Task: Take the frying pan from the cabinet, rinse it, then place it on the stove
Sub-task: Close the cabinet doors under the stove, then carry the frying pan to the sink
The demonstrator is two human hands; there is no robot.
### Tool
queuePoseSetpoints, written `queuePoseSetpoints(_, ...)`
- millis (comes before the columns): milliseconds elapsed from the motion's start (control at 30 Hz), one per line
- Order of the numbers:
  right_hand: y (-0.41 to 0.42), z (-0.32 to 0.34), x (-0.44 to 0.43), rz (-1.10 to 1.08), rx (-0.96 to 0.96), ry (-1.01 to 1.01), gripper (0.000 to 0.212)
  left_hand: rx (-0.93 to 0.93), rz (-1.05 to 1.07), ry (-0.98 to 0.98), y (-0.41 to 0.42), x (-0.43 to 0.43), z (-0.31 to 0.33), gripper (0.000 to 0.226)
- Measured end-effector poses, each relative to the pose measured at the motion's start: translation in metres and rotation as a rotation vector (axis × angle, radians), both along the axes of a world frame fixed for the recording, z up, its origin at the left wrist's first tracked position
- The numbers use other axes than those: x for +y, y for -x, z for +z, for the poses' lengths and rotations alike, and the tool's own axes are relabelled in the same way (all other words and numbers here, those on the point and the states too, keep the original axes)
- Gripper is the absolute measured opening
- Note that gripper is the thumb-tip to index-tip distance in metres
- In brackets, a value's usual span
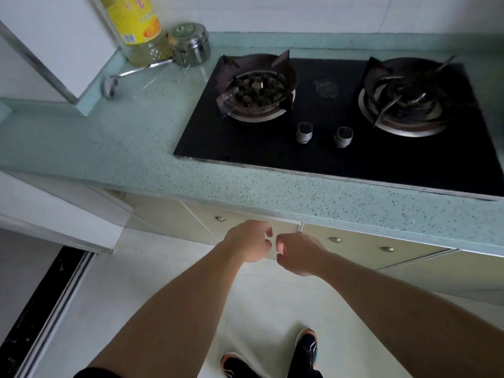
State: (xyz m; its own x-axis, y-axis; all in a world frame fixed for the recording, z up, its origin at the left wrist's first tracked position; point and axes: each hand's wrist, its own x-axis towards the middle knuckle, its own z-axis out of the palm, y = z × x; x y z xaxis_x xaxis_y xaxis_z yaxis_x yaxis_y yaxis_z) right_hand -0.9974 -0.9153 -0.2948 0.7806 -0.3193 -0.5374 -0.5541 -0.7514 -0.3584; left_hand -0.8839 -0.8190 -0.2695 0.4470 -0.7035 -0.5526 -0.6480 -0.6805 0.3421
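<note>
No frying pan is in view. The black two-burner gas stove [321, 148] is set into the green speckled counter, and both burners are bare. Below the counter edge are the cream cabinet doors [362, 249], shut, with small round metal knobs [335, 239]. My left hand [246, 241] and my right hand [298, 255] hover side by side just in front of the doors, nearly touching each other. Both have their fingers curled in, and I see nothing held in either.
At the counter's back left stand a yellow-labelled oil bottle [141, 31], a steel lidded tin [189, 43] and a metal ladle [128, 75]. A white appliance side [54, 45] blocks the left. My two feet in dark shoes stand on the pale floor [163, 268] below.
</note>
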Motion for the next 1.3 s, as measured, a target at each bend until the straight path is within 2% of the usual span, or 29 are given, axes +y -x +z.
queuePoseSetpoints(67,-0.003,0.02,-0.004,-0.019,-0.034,-0.003,0.018,-0.079,-0.022,0.096,-0.007,-0.006,0.019,0.023)
queuePoseSetpoints(167,-0.006,0.054,-0.013,-0.165,-0.103,0.019,0.017,-0.187,-0.051,0.209,-0.019,-0.017,0.053,0.025)
queuePoseSetpoints(367,0.017,0.125,-0.025,-0.489,-0.274,0.166,0.048,-0.218,-0.206,0.291,-0.028,-0.037,0.109,0.041)
queuePoseSetpoints(633,0.101,0.193,0.004,-0.833,-0.302,0.38,0.056,-0.274,-0.527,0.42,0.023,-0.042,0.158,0.051)
queuePoseSetpoints(967,0.208,0.236,0.034,-0.936,-0.27,0.556,0.054,-0.241,-0.699,0.534,0.116,-0.048,0.204,0.051)
queuePoseSetpoints(1300,0.343,0.229,0.032,-0.964,-0.31,0.508,0.056,-0.248,-0.679,0.503,0.255,-0.048,0.202,0.049)
